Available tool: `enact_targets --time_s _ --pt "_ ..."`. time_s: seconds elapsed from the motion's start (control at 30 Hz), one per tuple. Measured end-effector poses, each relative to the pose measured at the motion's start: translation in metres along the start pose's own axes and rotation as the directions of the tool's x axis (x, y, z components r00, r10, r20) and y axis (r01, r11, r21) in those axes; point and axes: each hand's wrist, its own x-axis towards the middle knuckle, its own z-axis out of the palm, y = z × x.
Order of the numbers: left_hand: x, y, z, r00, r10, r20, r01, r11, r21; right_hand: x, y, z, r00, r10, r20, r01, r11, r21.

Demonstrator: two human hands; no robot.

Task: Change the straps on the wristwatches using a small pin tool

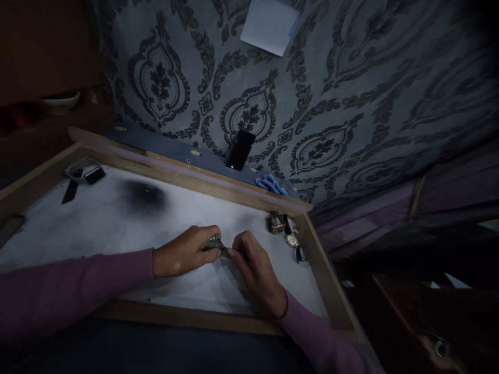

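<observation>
Long mauve sleeves (97, 278), plain, close-fitting; cuffs (149, 264) snug.

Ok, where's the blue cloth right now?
In the head view, slightly right of centre: the blue cloth lies just beyond the far wall of the wooden tray, right of the black phone.

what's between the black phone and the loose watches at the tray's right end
In the head view, the wooden back wall, with the blue cloth just beyond it.

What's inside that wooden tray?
Watches at right, a pale item far left, a green-glinting object in the left hand. Whatever's beneath that or the right hand is hidden.
</observation>
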Motion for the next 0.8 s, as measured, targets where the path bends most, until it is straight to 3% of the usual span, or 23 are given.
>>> enact_targets --time_s 0.2,0.37,0.53,0.8 --pt "-0.0002 0.0015 0.0005 1.000 -0.013 0.007 0.013 1.000 -0.003 0.0010 0.0014 0.0009 0.999 -0.046 0.006 0.046 0.998 0.036" --pt "-0.0006 0.0003 0.0004 1.000 -0.008 -0.002 0.008 1.000 0.014 0.0022 0.0024 -0.0015 0.988 0.025 0.151 -0.042 0.993 0.110" --pt "-0.0009 0.0018 -0.0002 1.000 -0.026 0.016 0.026 1.000 -0.014 0.0014 -0.0007 -0.0040 0.970 0.108 0.217 -0.116 0.993 0.025" --pt "-0.0016 0.0014 0.0003 1.000 -0.015 0.015 0.015 1.000 -0.021 0.0014 -0.0035 -0.0051 0.969 0.038 0.245 -0.021 0.997 -0.071"
